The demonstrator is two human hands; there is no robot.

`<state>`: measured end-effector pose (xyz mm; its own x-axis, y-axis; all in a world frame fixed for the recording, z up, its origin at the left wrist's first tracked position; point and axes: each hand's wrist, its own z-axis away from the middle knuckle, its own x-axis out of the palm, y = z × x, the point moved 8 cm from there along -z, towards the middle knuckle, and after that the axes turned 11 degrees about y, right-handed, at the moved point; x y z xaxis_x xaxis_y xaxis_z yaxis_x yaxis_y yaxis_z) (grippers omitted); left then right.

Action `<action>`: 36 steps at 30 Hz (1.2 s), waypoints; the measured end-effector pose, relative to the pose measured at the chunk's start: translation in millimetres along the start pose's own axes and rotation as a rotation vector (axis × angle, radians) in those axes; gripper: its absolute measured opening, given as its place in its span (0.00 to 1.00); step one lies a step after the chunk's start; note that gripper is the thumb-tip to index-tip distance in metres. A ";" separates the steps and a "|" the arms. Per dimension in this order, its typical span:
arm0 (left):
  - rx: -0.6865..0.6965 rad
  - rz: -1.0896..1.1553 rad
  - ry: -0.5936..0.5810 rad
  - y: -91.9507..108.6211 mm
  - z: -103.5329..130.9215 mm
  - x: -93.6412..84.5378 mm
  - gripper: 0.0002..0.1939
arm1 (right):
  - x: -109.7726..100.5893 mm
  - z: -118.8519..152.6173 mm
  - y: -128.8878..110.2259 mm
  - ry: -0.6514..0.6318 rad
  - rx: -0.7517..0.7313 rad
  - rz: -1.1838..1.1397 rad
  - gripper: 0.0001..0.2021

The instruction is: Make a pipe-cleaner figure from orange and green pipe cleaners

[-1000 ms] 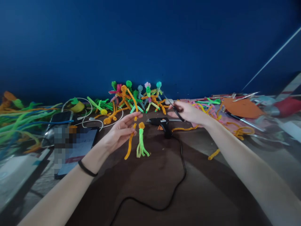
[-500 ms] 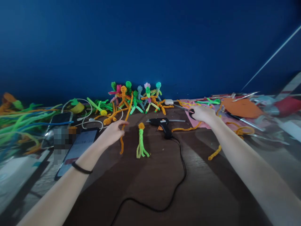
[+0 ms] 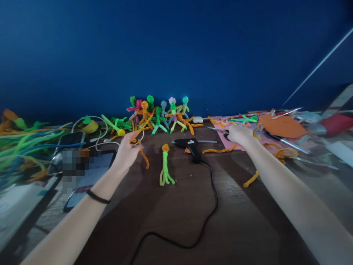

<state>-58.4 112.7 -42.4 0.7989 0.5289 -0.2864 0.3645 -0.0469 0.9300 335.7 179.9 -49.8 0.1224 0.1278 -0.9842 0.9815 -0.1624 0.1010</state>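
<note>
My left hand (image 3: 127, 151) pinches a fuzzy orange pipe cleaner (image 3: 144, 159). One part of it slants up and away in front of the standing figures, and the other end curves down over the table. At the right, my right hand (image 3: 240, 135) is closed around the dark handles of a pair of scissors (image 3: 216, 129), whose blades point left over the edge of a pink sheet (image 3: 224, 141). Between my hands a small figure with an orange head and green pipe-cleaner legs (image 3: 165, 165) lies on the table. Beside it is a black glue gun (image 3: 191, 146) with a glue stick in its back.
Several pipe-cleaner figures (image 3: 158, 117) stand along the blue wall, near a white earbud case (image 3: 198, 119). Phones (image 3: 92, 180), a white cable (image 3: 107, 129) and loose pipe cleaners (image 3: 30, 140) crowd the left. Orange felt (image 3: 284, 126) lies right. The glue gun's cord (image 3: 212, 206) runs toward me.
My left hand has turned and shifted slightly left, and the pipe cleaner's lower end has risen. The scissors have moved a little down and right with my right hand, showing more blade.
</note>
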 end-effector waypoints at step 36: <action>-0.386 0.196 -0.948 32.5 99.1 60.6 0.12 | -101.5 115.9 -141.2 0.209 -0.870 -1.077 0.05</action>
<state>49.2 59.2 -52.3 0.9365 -0.3493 -0.0304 0.1435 0.3028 0.9422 167.6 76.4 19.0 -0.7962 -0.0458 -0.6033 0.3725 0.7487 -0.5484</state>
